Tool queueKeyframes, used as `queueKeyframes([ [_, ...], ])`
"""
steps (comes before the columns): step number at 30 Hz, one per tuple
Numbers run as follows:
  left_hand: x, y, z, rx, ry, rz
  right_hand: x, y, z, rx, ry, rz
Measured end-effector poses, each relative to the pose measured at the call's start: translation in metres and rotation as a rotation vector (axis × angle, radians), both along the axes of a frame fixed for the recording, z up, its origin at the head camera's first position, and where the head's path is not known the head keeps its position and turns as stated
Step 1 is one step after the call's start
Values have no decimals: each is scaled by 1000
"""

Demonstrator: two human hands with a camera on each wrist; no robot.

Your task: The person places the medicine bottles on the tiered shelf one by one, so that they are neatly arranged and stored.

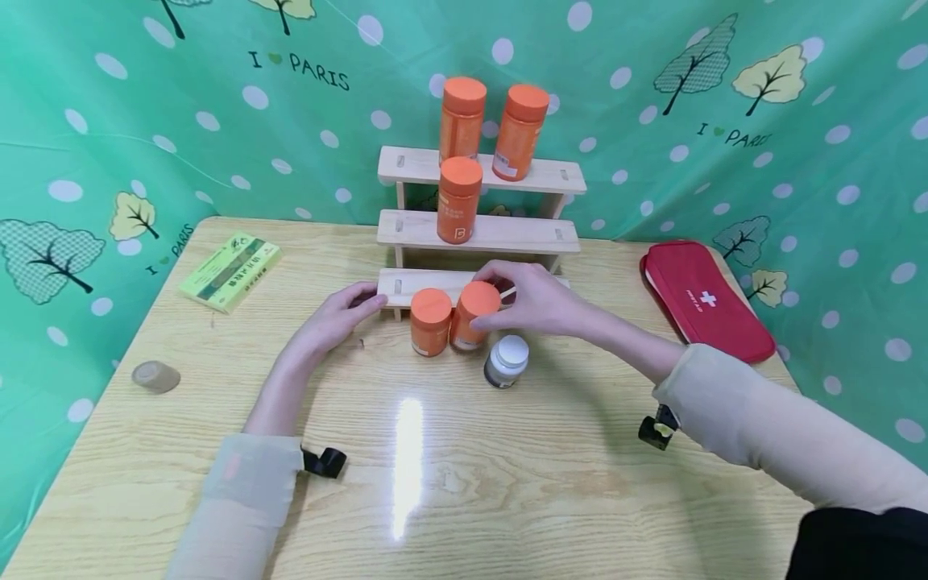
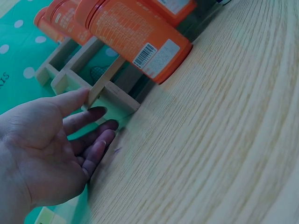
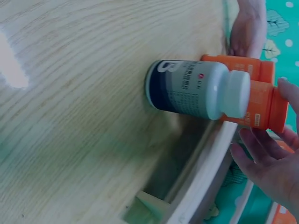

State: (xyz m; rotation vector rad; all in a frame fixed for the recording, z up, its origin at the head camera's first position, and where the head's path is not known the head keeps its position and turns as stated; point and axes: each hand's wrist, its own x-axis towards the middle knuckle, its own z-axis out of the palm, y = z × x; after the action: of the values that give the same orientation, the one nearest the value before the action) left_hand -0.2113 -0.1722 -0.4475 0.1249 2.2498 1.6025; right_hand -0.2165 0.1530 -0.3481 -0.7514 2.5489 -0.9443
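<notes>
My right hand [image 1: 540,300] holds an orange bottle [image 1: 474,310] near its cap, thumb in front and fingers behind. This bottle stands at the front of a three-tier wooden rack [image 1: 416,280]. Close on its left is a second orange bottle [image 1: 431,324]. A small white-capped bottle [image 1: 505,361] with a dark blue band stands just in front; in the right wrist view it partly covers the orange ones. At the left end of the rack's lowest board, my left hand [image 2: 46,149] pinches the board's corner between thumb and fingertips, its other fingers loosely curled below.
One orange bottle [image 1: 458,201] stands on the middle tier, and two orange bottles [image 1: 519,133] on the top one. A red first-aid pouch [image 1: 703,302] lies at right. Toward the left are a green-yellow box [image 1: 230,271] and a small greyish cup-like object [image 1: 155,376]. A green patterned curtain hangs behind.
</notes>
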Motion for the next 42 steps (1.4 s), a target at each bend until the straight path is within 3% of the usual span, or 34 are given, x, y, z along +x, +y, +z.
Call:
queueKeyframes([
  [11,0,0,-1,3,11,3,-2,14,34,-177,22,-83],
  [19,-1,0,-1,-1,7,7,-8,23,53,-261,76,-216],
  [32,-1,1,-3,6,10,3,-25,30,69,-371,59,-349],
  [42,-1,1,-2,7,-3,17,-55,31,70,-431,25,-429],
])
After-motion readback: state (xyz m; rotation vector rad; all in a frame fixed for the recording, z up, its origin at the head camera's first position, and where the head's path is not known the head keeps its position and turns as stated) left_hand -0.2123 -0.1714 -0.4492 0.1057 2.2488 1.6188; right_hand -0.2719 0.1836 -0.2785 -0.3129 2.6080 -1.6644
